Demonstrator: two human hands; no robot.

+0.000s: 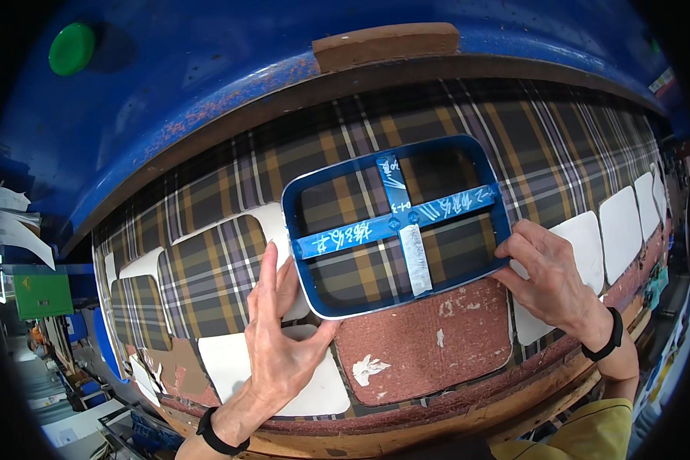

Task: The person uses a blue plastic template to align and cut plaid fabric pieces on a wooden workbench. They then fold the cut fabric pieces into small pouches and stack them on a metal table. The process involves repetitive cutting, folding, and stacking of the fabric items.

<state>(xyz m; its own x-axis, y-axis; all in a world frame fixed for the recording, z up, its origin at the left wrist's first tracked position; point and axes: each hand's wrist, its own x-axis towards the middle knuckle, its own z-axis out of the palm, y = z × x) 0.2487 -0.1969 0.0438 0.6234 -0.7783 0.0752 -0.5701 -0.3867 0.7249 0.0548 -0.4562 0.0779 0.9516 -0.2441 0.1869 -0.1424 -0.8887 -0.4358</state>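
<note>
A blue cutting die (397,222), a rounded rectangular frame with crossed bars and handwriting on them, is over plaid fabric (314,146). My right hand (548,276) grips the die's lower right side between thumb and fingers. At the lower left corner is my left hand (280,337), its fingers stretched and its thumb apart along the bottom edge. The thumb seems to touch the rim; the fingers behind are partly hidden. Whether the die lies flat or is slightly raised, I cannot tell. Below it shows a worn reddish board (425,345) through a cut-out in the fabric.
Loose rounded plaid pieces (215,268) lie left of the die. White sheet (621,230) shows through several cut-outs. A blue machine beam (230,54) with a brown block (383,46) and a green button (72,49) spans the far side. A green box (44,297) stands far left.
</note>
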